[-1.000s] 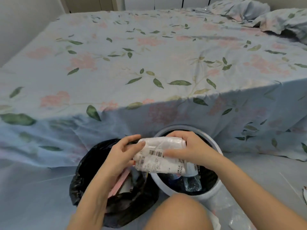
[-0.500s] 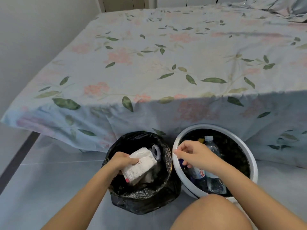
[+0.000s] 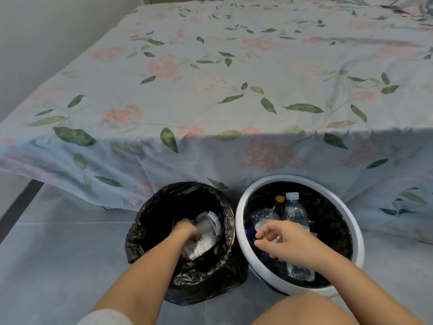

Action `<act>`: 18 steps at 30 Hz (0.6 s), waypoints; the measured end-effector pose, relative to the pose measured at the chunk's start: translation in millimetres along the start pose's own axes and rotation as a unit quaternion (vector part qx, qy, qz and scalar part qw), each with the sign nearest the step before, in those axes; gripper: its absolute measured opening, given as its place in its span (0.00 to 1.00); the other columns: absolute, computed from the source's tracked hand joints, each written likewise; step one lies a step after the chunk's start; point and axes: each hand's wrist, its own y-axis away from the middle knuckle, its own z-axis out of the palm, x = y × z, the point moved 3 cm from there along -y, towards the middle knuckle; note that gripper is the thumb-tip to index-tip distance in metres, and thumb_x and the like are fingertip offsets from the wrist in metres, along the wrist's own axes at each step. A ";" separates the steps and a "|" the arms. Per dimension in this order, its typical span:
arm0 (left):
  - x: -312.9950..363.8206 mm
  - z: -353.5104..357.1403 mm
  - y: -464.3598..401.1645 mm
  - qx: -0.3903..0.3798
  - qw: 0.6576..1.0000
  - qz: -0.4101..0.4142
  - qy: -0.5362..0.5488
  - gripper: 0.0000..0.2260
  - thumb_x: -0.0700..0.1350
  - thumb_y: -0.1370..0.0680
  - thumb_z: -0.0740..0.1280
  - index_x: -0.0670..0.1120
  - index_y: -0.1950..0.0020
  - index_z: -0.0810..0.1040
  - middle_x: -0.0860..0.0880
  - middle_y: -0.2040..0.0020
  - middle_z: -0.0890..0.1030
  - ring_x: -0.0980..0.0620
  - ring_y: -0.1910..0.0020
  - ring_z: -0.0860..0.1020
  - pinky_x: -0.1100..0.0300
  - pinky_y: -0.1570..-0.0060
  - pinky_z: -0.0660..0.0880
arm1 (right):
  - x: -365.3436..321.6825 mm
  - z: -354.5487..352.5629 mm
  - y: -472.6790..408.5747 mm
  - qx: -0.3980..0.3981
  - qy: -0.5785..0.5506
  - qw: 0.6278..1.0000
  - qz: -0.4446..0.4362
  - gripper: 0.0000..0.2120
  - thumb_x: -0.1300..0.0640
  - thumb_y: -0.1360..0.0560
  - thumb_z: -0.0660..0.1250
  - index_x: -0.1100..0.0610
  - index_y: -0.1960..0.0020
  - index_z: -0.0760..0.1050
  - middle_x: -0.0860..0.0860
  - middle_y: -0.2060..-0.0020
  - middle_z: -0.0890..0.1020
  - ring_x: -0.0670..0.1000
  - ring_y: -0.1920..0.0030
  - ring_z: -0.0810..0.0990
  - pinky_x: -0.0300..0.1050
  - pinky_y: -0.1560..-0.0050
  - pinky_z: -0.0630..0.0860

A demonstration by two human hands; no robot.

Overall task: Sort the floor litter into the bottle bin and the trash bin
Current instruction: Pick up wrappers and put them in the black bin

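On the floor stands the trash bin (image 3: 138,240), lined with a black bag. My left hand (image 3: 187,231) reaches deep into it, fingers closed on a crumpled white printed packet (image 3: 201,248) that lies among other white scraps. To its right stands the bottle bin (image 3: 241,207), a round white tub with a dark inside. It holds a clear plastic bottle with a white cap (image 3: 295,209), a dark bottle with a yellow cap (image 3: 280,199) and other bottles. My right hand (image 3: 288,242) hovers over the tub's near-left rim, fingers loosely curled and apart, with nothing in them.
A bed with a floral sheet (image 3: 234,90) stands right behind both bins, its sheet hanging to the floor. My bare knee (image 3: 304,310) is at the bottom edge, close to the bottle bin. Grey tiled floor (image 3: 58,266) stretches to the left, up to a wall.
Both hands held the white packet over the bins. My left hand then carried it down into the trash bin, and my right hand let go and stayed over the bottle bin.
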 end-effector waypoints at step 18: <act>126.1 -103.1 128.9 0.201 0.867 0.218 -0.399 0.15 0.56 0.24 0.63 0.48 0.44 0.77 0.46 0.46 0.80 0.44 0.48 0.79 0.55 0.56 0.72 | 61.2 -54.4 27.9 0.057 0.173 0.983 0.031 0.08 0.47 0.26 0.65 0.47 0.49 0.76 0.42 0.57 0.81 0.47 0.53 0.80 0.47 0.50 0.78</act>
